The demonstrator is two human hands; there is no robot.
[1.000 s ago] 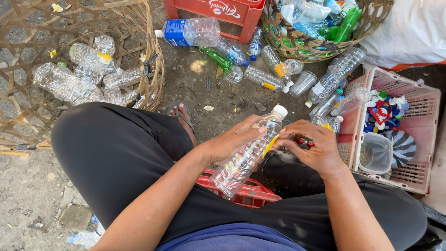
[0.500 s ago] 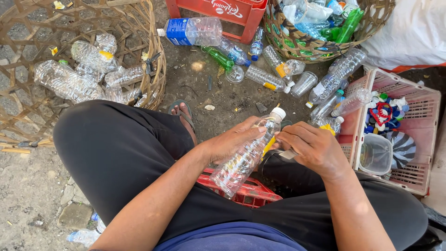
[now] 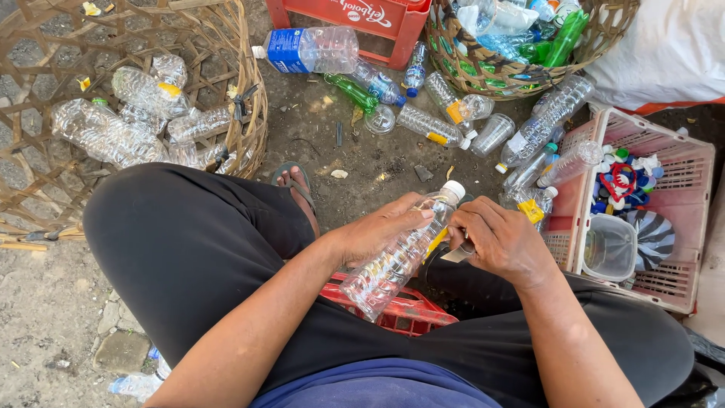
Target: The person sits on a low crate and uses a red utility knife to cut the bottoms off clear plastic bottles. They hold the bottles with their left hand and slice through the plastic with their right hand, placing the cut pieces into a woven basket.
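Room: bottle (image 3: 400,257) over lap, between basket (image 3: 249,113) and crate (image 3: 680,219)
Left hand (image 3: 377,230): clasps bottle
Right hand (image 3: 502,242): grip unclear; by neck

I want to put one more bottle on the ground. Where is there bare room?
Bare dirt lies between the woven bamboo basket, the sandalled foot and the green plastic bottle. Crowded: loose clear bottles below the red crate and beside the pink plastic crate.
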